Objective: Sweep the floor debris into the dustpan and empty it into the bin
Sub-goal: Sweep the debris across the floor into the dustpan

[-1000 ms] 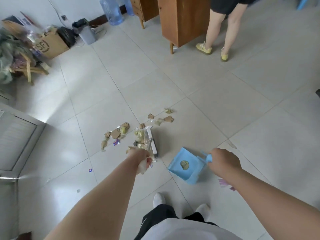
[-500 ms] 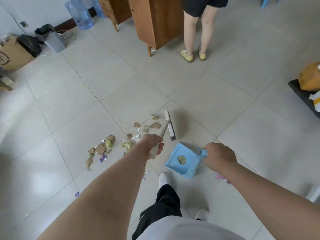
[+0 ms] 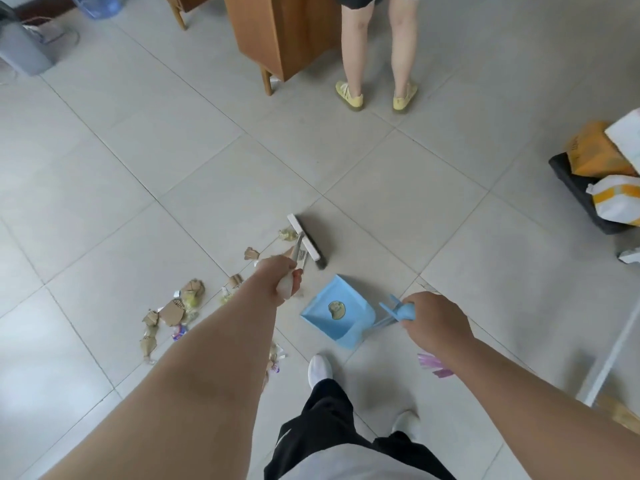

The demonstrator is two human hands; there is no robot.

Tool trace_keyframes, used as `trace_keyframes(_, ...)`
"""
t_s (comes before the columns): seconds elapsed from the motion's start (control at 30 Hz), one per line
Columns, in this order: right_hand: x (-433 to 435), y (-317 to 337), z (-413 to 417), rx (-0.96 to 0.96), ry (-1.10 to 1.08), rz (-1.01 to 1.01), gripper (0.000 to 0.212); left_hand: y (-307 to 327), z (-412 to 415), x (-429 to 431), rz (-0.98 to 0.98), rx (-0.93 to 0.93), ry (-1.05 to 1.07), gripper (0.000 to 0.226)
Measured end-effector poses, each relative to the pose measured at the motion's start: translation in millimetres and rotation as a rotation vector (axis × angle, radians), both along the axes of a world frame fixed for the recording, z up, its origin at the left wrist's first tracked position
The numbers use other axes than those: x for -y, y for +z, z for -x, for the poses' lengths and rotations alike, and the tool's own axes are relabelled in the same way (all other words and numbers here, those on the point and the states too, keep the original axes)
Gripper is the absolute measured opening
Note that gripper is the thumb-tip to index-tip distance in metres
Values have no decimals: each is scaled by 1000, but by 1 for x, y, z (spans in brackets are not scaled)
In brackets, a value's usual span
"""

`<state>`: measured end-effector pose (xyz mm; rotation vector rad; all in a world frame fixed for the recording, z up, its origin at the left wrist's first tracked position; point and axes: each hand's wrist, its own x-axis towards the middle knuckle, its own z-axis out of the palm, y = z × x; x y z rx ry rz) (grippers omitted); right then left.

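Both my hands are closed on tools. My left hand (image 3: 281, 283) is curled round the white handle of a broom (image 3: 304, 238), whose white head with dark bristles lies just beyond my knuckles. My right hand (image 3: 433, 323) grips the blue dustpan (image 3: 337, 311) by its handle. The pan sits on the tiled floor (image 3: 242, 188) between my two grips, open edge toward the broom. Debris (image 3: 173, 313), cardboard scraps and wrappers, lies scattered outward from my left hand and beneath that forearm, apart from the pan.

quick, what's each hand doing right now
Left hand: closed, gripping the broom handle.
Right hand: closed, gripping the blue dustpan handle.
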<state>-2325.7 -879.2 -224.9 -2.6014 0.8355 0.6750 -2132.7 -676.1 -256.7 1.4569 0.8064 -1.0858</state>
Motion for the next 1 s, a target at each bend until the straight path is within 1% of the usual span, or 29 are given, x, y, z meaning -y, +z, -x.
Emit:
trace_keyframes(0.17,-18,1,-18,11,55,-6,21,7,5,-49,-10,-62,124,9)
trace_keyframes(0.33,-18,7,-26,20,116,-16,11,18,53,-84,-19,-107,229,23)
trace_keyframes(0.4,-17,10,-23,32,150,-12,10,19,76,-94,-60,-97,266,20)
trace_keyframes(0.5,-18,13,-13,27,216,-17,9,19,113,-104,-114,-83,294,9)
trace_keyframes(0.57,-19,15,-4,21,259,-25,6,22,136,-105,-163,-61,322,7)
trace_keyframes(0.67,-20,14,12,17,353,-3,15,31,166,-104,-220,-43,373,10)
trace_keyframes(0.73,-20,14,22,32,410,11,9,38,186,-107,-220,3,403,3)
trace_keyframes(0.77,-19,14,26,38,443,17,6,41,197,-110,-219,38,424,5)
trace_keyframes(0.87,-14,14,36,46,531,34,16,54,233,-121,-225,94,478,4)
trace_keyframes(1.0,-18,15,44,21,599,15,20,75,270,-122,-238,123,555,8)
